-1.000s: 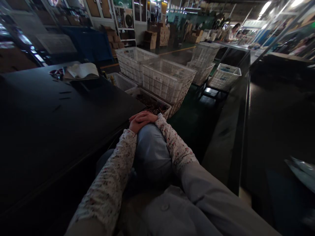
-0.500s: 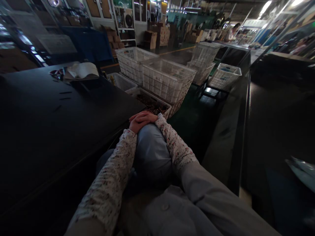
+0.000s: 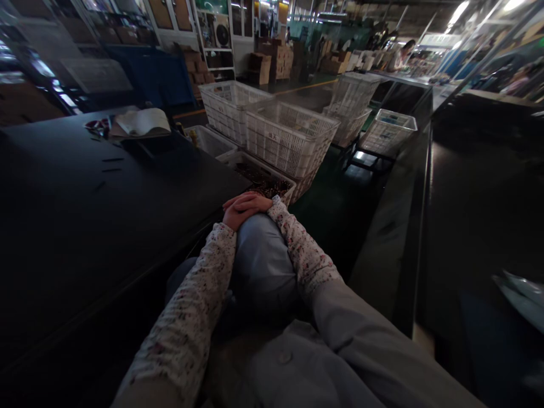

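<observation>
Down at centre frame, the left hand (image 3: 236, 218) and right hand (image 3: 255, 202) rest folded, loose and holding nothing, on a blue trouser knee (image 3: 263, 263), just short of a low crate of dark small parts (image 3: 232, 158).

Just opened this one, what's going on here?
A person's left hand lies over their right hand on their raised knee, and neither hand holds anything. Just past the knee is a low crate of small dark pieces, beside a dark workbench and a large white plastic crate.
</observation>
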The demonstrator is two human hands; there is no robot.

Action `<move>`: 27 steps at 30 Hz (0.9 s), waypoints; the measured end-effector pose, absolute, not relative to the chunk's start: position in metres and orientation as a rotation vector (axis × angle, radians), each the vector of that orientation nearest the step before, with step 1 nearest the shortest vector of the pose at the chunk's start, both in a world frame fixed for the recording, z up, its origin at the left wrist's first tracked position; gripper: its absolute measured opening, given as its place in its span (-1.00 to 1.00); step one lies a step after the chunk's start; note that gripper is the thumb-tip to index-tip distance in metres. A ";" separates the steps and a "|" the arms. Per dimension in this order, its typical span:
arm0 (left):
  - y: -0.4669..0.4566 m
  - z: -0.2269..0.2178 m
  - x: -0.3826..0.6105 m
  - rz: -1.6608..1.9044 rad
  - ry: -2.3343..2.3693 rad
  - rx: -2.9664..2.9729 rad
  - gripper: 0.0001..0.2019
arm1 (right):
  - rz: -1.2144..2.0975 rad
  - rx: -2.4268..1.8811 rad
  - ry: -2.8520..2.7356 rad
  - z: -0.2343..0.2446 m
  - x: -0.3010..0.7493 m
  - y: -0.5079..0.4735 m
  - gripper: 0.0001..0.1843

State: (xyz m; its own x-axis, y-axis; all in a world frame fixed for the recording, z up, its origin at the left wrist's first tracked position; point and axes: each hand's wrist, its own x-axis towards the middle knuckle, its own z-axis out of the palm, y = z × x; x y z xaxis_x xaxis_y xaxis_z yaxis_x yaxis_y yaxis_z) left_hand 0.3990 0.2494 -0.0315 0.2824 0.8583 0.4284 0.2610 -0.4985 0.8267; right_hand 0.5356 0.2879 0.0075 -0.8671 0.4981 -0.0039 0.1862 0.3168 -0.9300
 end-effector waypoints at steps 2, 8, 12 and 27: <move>0.249 -0.032 0.399 1.206 0.997 1.922 -0.47 | 1.553 -0.604 -2.300 0.007 0.536 0.288 -0.57; 0.249 -0.033 0.399 1.215 1.001 1.923 -0.44 | 1.548 -0.626 -2.317 0.010 0.535 0.287 -0.59; 0.249 -0.033 0.399 1.230 0.965 1.937 -0.44 | 1.561 -0.615 -2.305 0.014 0.535 0.284 -0.58; 0.250 -0.035 0.398 1.236 0.987 1.957 -0.46 | 1.556 -0.573 -2.313 0.008 0.535 0.287 -0.57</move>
